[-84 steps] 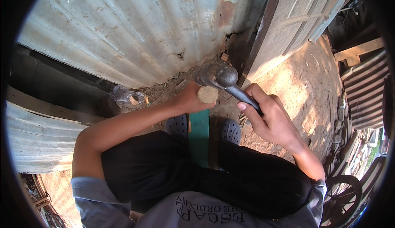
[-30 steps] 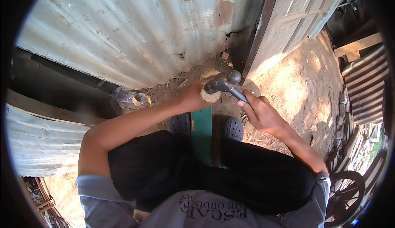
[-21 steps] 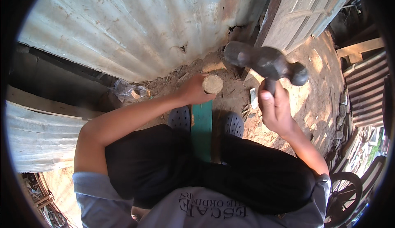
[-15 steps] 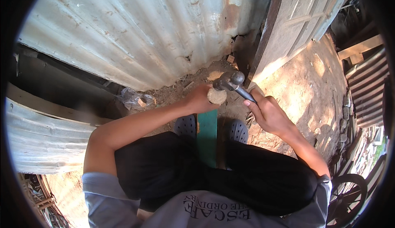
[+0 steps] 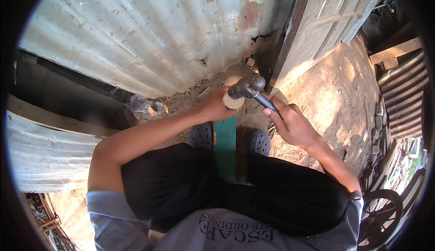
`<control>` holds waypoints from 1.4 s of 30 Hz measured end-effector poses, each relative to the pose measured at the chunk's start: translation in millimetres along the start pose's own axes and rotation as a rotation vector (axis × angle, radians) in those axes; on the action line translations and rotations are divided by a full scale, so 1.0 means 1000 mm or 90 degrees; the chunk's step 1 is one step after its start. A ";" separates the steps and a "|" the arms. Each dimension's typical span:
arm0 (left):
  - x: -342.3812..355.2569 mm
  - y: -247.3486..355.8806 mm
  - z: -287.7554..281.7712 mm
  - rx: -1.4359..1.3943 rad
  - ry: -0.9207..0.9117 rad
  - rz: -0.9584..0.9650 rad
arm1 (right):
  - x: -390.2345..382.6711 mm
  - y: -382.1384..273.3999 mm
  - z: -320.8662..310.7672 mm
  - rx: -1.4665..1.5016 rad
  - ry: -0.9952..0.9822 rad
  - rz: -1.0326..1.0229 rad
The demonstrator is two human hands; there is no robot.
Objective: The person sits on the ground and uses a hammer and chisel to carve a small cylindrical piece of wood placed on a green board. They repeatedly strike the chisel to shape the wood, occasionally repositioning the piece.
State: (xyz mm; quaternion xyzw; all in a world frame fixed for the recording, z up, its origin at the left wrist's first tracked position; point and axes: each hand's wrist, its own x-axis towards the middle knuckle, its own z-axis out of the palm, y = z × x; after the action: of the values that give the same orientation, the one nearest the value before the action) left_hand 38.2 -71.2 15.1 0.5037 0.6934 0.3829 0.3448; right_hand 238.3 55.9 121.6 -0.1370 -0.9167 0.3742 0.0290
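Note:
My left hand (image 5: 214,106) is closed around an upright round wooden piece, whose pale, rough top end (image 5: 233,102) shows; its lower part is hidden. Over that end sits the dark metal head of a ball-peen hammer (image 5: 246,88), covering its far edge; whether they touch I cannot tell. My right hand (image 5: 297,126) grips the hammer's shaft, thumb along it. Below my left hand, a narrow green board (image 5: 225,149) runs between my legs.
A corrugated metal sheet (image 5: 149,33) rises in front, with a wooden panelled door (image 5: 317,33) at its right. My feet in grey clogs (image 5: 259,142) flank the board on dirt ground. Clear plastic (image 5: 144,106) lies left. A dark wheel (image 5: 383,214) stands at lower right.
The hammer head has shifted slightly left and covers more of the wooden end. Both hands keep their grips. The whole view has moved a little.

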 end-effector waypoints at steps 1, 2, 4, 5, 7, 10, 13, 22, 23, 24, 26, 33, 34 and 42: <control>0.002 -0.003 0.000 0.000 -0.011 -0.014 | -0.001 -0.004 -0.003 0.015 0.006 0.015; 0.003 -0.012 0.002 0.005 0.001 -0.016 | 0.000 -0.010 -0.007 0.033 0.013 0.029; 0.004 -0.028 0.005 0.015 0.027 -0.018 | 0.001 -0.015 -0.010 0.054 0.029 0.029; 0.004 -0.021 0.004 0.022 0.025 0.013 | 0.000 -0.014 -0.012 0.056 0.041 0.022; 0.002 -0.007 0.001 0.036 0.020 0.076 | -0.001 -0.015 -0.015 0.061 0.055 0.024; 0.000 -0.015 0.005 -0.016 0.048 0.062 | 0.000 -0.020 -0.016 0.064 0.054 0.032; 0.000 -0.003 -0.002 0.017 -0.024 -0.010 | -0.002 -0.019 -0.016 0.060 0.049 0.024; -0.002 -0.012 -0.002 -0.055 0.020 0.024 | -0.001 -0.020 -0.013 0.058 0.032 -0.008; -0.002 -0.014 -0.002 -0.054 0.018 0.025 | -0.001 -0.017 -0.010 0.058 0.046 -0.026; -0.002 -0.016 -0.001 -0.052 0.016 0.026 | -0.001 -0.016 -0.009 0.058 0.060 -0.044; -0.002 -0.018 0.000 -0.052 0.012 0.027 | -0.002 -0.017 -0.010 0.057 0.049 -0.030; -0.004 -0.022 0.001 -0.055 0.010 0.003 | -0.003 -0.020 -0.012 0.064 0.062 -0.021; -0.004 -0.023 0.000 -0.043 0.003 0.003 | -0.003 -0.021 -0.012 0.071 0.082 -0.026; -0.010 0.005 -0.006 -0.049 -0.005 -0.069 | 0.003 -0.010 0.007 0.028 0.090 -0.037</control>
State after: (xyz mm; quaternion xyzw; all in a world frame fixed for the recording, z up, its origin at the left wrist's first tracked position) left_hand 38.1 -80.9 23.4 0.4532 0.7033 0.3880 0.3866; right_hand 231.9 44.7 123.4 -0.1353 -0.9074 0.3830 0.1076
